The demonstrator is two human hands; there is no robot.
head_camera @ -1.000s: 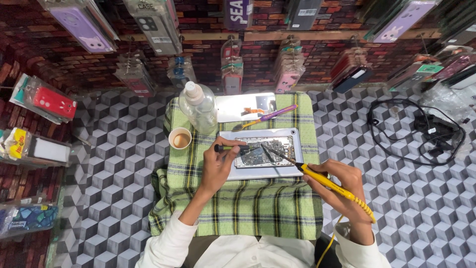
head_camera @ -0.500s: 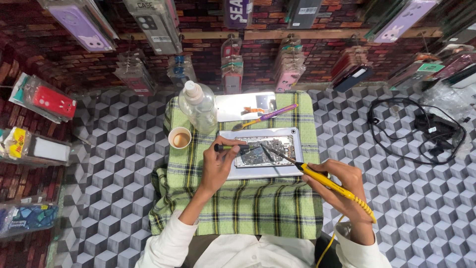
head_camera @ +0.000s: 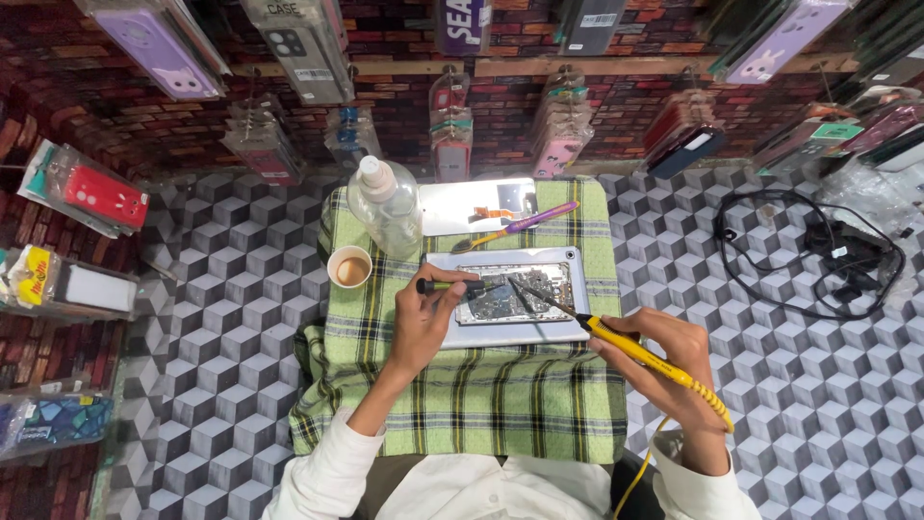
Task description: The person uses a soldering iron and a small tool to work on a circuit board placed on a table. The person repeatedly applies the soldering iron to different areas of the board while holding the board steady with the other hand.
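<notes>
Holding yellow soldering iron (head_camera: 647, 358) w/ right hand (head_camera: 674, 371); left hand (head_camera: 428, 323) pinches tweezers (head_camera: 452, 286) over open tablet (head_camera: 510, 299).

Iron (head_camera: 640, 353): yellow handle, long thin dark tip, yellow cord trailing off the rear end toward the bottom edge. It's lying diagonally, tip pointing up-left, handle running down-right. Tip is sitting over the exposed board, around the middle of the opening.

Tablet (head_camera: 505, 332): silver shell, lying flat and face-down on the plaid cloth, long side left-right. Back is opened up, showing a grey board in a rectangular cutout.

Tool (head_camera: 445, 286): thin, dark, black-tipped on its left end, lying nearly horizontal across the tablet's upper-left corner, its right end reaching toward the board. Can't tell if it's touching.
</notes>
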